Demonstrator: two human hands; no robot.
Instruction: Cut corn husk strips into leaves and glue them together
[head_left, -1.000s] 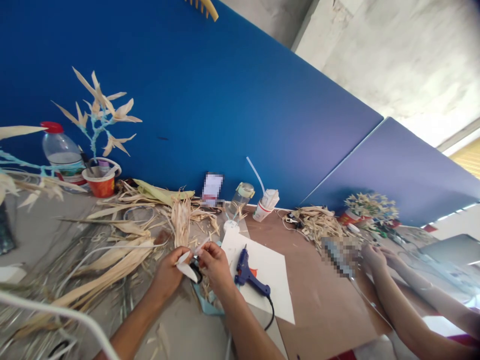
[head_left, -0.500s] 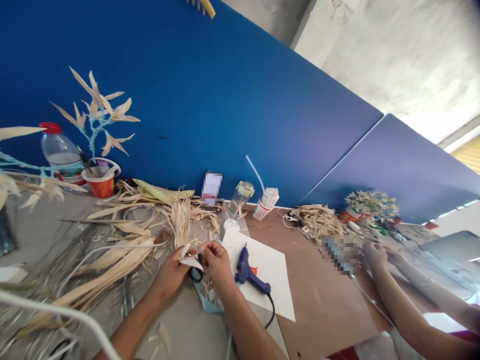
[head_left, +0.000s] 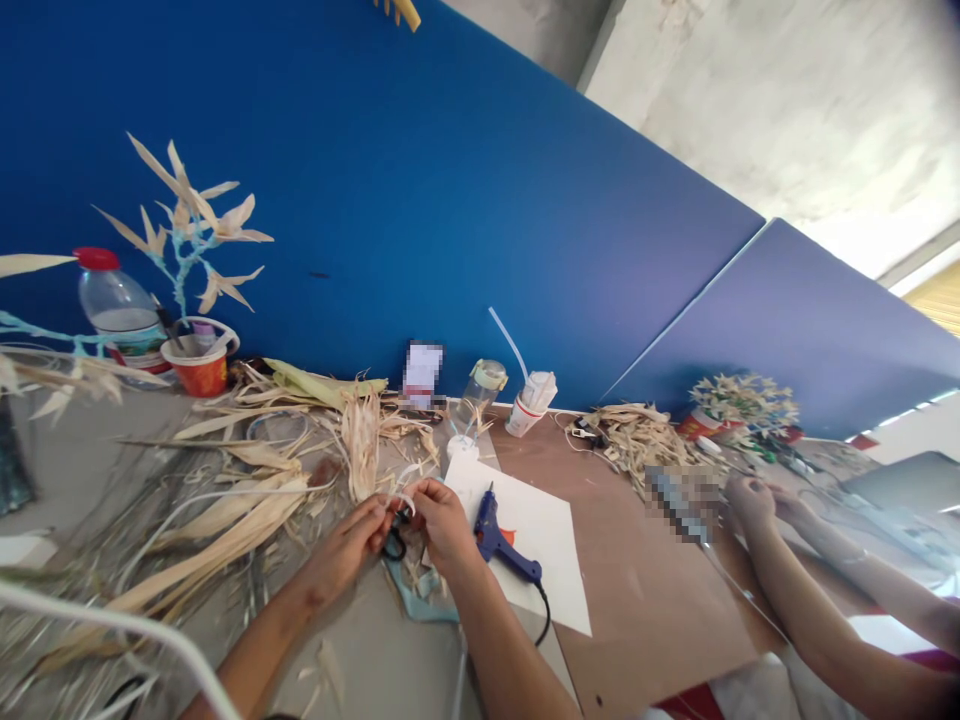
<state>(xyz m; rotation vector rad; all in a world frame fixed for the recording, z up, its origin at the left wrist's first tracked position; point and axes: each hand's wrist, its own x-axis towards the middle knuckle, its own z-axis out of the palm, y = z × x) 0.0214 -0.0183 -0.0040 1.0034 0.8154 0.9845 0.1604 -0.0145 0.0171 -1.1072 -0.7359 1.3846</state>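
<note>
Close together over the table, my two hands work at a pale thin strip (head_left: 409,503) that looks like corn husk. Its near end is pinched in the closed fingers of my left hand (head_left: 366,532). My right hand (head_left: 444,522) is closed too, with thumb and forefinger on the strip's right side. Black loops, like scissor handles (head_left: 394,542), hang between the hands; which hand bears them I cannot tell. Below lies a light-blue tray (head_left: 427,608) with husk scraps. A blue glue gun (head_left: 498,545) rests on white paper (head_left: 559,560) right of my right hand.
Dry corn husks (head_left: 255,505) cover the left side. A husk flower branch stands in a red-and-white cup (head_left: 202,372) beside a bottle (head_left: 120,310). At the back are a phone (head_left: 422,375), a jar (head_left: 480,390) and a paper cup (head_left: 525,415). Another person's hands (head_left: 757,505) work at right.
The strip has turned from leaning broad side up by my left hand to curving thinly between both hands. My right hand has shifted slightly right, and the black loops have tilted.
</note>
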